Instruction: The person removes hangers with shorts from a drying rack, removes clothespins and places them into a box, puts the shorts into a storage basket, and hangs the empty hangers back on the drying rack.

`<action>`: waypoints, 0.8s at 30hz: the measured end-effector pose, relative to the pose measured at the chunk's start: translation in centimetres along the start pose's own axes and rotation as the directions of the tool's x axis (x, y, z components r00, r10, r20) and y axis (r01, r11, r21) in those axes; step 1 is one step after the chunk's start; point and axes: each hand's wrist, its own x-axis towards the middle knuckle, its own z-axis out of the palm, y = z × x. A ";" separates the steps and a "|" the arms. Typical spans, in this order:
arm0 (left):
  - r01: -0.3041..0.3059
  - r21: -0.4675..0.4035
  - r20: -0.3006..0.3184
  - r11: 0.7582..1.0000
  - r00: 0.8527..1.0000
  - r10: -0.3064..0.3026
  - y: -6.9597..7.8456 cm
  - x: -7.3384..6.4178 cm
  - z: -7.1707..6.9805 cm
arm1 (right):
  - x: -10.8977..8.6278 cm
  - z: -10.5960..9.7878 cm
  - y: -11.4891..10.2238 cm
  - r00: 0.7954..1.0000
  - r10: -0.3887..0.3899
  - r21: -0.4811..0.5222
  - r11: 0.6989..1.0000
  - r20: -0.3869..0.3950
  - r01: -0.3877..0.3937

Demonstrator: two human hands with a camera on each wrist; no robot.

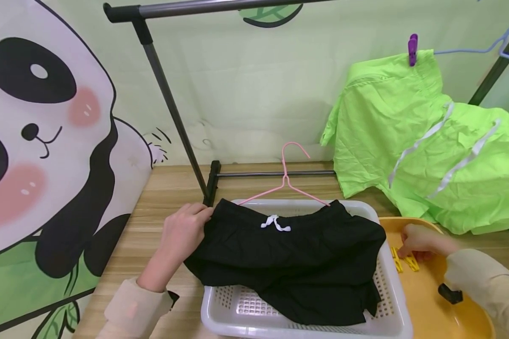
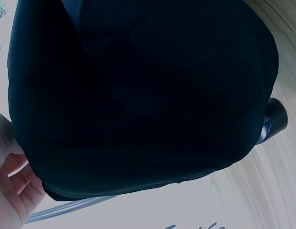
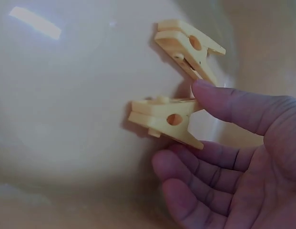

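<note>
Black shorts with a white drawstring hang on a pink hanger over a white plastic basket. My left hand grips the left end of their waistband. In the left wrist view the dark cloth fills most of the picture, and part of the hand shows at its edge. Inside a yellow basin, my right hand pinches the handles of a yellow clothespin between thumb and fingers. A second yellow clothespin lies just beside the thumb.
A dark metal clothes rack stands behind the basket on the wooden table. At the right, bright green shorts hang from a blue hanger with a purple clothespin. A panda picture covers the left wall.
</note>
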 end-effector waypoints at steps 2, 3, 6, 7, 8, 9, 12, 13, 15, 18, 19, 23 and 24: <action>0.002 0.001 0.000 1.000 1.000 -0.002 0.0 0.0 0.0 | 0.0 0.0 0.0 1.000 0.001 -0.011 1.000 -0.006 -0.001; 0.002 0.002 0.000 1.000 1.000 -0.002 0.0 0.0 0.0 | 0.0 0.0 0.0 1.000 0.001 -0.019 1.000 -0.009 -0.001; 0.002 0.002 -0.001 1.000 1.000 -0.002 0.0 0.0 0.0 | 0.0 -0.1 0.0 1.000 0.009 -0.022 1.000 -0.009 -0.009; 0.001 0.002 -0.002 1.000 1.000 -0.001 0.0 0.0 0.0 | -0.1 -0.1 0.0 1.000 0.012 -0.021 1.000 -0.007 -0.012; 0.001 0.002 -0.002 1.000 1.000 -0.001 0.0 0.0 0.0 | -0.1 -0.2 -0.1 1.000 0.016 -0.012 1.000 0.000 -0.016; 0.000 0.001 -0.002 1.000 1.000 0.000 0.0 0.0 0.0 | -0.1 -0.2 -0.1 1.000 0.018 -0.009 1.000 0.003 -0.018; -0.002 -0.002 -0.005 1.000 1.000 0.002 0.0 0.1 0.0 | -0.3 -0.5 -0.2 1.000 0.029 -0.017 0.999 -0.001 -0.029; -0.002 -0.002 -0.005 1.000 1.000 0.002 0.0 0.1 0.0 | -0.4 -0.6 -0.2 1.000 0.029 -0.021 0.999 -0.003 -0.029; -0.002 -0.004 -0.005 1.000 1.000 0.002 0.0 0.1 0.0 | -0.6 -1.0 -0.3 1.000 0.022 -0.032 0.999 -0.009 -0.023; -0.001 -0.008 -0.003 1.000 1.000 0.001 0.0 0.0 0.1 | -0.9 -1.7 -0.4 1.000 -0.002 -0.012 1.000 0.002 0.002; -0.001 -0.009 -0.002 1.000 1.000 0.001 0.0 0.0 0.1 | -1.0 -1.9 -0.5 1.000 -0.008 0.014 1.000 0.017 0.007; 0.002 -0.008 -0.004 1.000 1.000 -0.002 0.0 0.0 0.1 | -1.3 -2.8 -1.2 0.999 -0.030 0.047 0.998 0.043 0.028; 0.002 -0.006 -0.005 1.000 1.000 -0.002 0.0 -0.1 0.1 | -1.4 -3.0 -1.4 0.998 -0.030 0.049 0.998 0.048 0.027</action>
